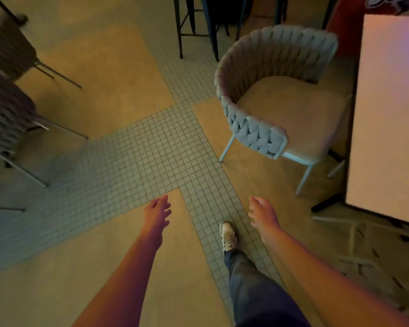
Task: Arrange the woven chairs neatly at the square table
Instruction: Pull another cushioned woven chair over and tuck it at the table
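Note:
A woven chair (273, 55) with a grey braided back, beige seat cushion and pale metal legs stands at the upper right, its seat facing the square table (387, 119) along the right edge. The chair sits slightly angled, close to the table's side. My left hand (157, 212) and my right hand (262, 213) both reach forward low in the view, fingers apart and holding nothing, well short of the chair. A second woven chair (373, 251) is partly visible at the lower right, blurred, near the table's near corner.
Darker woven chairs (7, 109) with thin metal legs crowd the left edge. Black bar-stool legs (196, 24) stand at the top centre. The floor has beige slabs crossed by bands of small square tiles (151, 147). My shoe (228, 234) steps on a tiled band.

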### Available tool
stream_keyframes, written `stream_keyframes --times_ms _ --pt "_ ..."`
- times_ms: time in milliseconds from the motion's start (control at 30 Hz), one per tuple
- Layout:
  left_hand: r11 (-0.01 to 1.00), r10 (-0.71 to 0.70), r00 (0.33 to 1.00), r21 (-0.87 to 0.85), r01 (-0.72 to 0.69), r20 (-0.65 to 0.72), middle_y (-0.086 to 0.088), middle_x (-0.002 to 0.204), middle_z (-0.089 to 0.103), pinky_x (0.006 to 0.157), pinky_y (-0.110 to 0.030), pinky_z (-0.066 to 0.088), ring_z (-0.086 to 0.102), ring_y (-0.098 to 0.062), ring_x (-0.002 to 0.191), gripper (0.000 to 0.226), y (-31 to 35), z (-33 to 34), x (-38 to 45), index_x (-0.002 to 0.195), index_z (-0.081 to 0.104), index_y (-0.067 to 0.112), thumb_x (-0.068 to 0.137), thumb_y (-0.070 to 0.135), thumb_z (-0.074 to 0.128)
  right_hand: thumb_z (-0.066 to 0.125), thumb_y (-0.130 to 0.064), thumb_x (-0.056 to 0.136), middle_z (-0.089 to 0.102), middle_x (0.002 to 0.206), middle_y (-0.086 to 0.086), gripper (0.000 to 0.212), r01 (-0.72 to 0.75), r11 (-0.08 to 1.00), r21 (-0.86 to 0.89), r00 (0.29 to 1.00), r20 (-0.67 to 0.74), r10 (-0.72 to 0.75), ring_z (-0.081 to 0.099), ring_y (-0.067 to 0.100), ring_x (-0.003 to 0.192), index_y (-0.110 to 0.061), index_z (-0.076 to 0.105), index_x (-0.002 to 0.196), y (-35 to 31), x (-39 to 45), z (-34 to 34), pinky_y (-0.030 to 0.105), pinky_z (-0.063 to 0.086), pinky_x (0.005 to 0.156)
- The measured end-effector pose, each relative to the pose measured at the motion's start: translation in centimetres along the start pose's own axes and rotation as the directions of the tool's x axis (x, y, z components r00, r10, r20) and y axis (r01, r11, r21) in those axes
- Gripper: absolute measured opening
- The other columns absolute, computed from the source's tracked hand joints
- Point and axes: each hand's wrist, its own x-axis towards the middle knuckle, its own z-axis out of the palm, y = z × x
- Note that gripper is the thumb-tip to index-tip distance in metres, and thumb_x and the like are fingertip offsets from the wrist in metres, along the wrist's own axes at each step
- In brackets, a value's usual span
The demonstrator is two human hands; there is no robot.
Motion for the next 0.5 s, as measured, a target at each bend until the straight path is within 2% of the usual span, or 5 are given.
stream_keyframes --times_ms 133,233,333,400,500 --pt "0.999 -0.023 1.0 0.026 0.023 -0.008 -0.004 0.108 0.064 0.087 -0.042 0.047 0.061 -0.024 0.103 0.027 5.2 -1.0 5.1 0.11 0.058 0.016 0.093 0.036 0.054 0.044 -0.035 0.095 0.057 0.109 0.002 0.036 -0.059 0.998 0.029 0.997 0.053 0.057 0.056 0.021 0.105 -0.017 0.051 0.126 -5.4 4.1 4.6 0.042 0.047 0.097" --pt "0.97 0.154 0.988 0.196 -0.145 -0.028 0.0 0.098 0.068 0.084 -0.037 0.049 0.064 -0.021 0.1 0.015 9.2 -1.9 9.2 0.099 0.063 0.021 0.091 0.032 0.056 0.046 -0.033 0.093 0.057 0.101 -0.005 0.029 0.041 0.994 -0.102 0.999 0.037 -0.038 0.053 0.011 0.094 -0.02 0.055 0.118 -9.5 6.8 7.6 0.027 0.041 0.08" --pt "0.906 0.276 0.961 0.336 -0.257 -0.009 0.009 0.094 0.067 0.075 -0.023 0.046 0.064 -0.013 0.095 0.016 13.4 -2.4 13.9 0.102 0.064 0.023 0.091 0.032 0.057 0.051 -0.028 0.094 0.063 0.117 0.0 0.031 0.147 0.957 -0.251 0.988 -0.002 -0.152 0.056 0.012 0.105 -0.013 0.058 0.12 -14.2 9.9 10.1 0.025 0.042 0.085" --pt "0.869 0.309 0.951 0.4 -0.29 0.019 0.011 0.094 0.067 0.07 -0.016 0.042 0.061 0.0 0.09 0.023 16.4 -2.1 17.5 0.108 0.065 0.02 0.091 0.033 0.058 0.052 -0.028 0.093 0.063 0.122 0.001 0.033 0.182 0.936 -0.301 0.981 -0.002 -0.191 0.057 0.012 0.107 -0.015 0.057 0.122 -16.8 12.4 11.6 0.026 0.044 0.089" --pt "0.824 0.341 0.935 0.45 -0.346 0.094 0.009 0.097 0.067 0.071 -0.017 0.042 0.059 0.003 0.088 0.026 21.1 -0.8 24.0 0.111 0.065 0.02 0.09 0.034 0.059 0.052 -0.03 0.093 0.06 0.123 -0.003 0.035 0.223 0.905 -0.363 0.97 -0.011 -0.243 0.056 0.012 0.113 -0.018 0.055 0.125 -20.9 17.2 14.2 0.027 0.044 0.093"
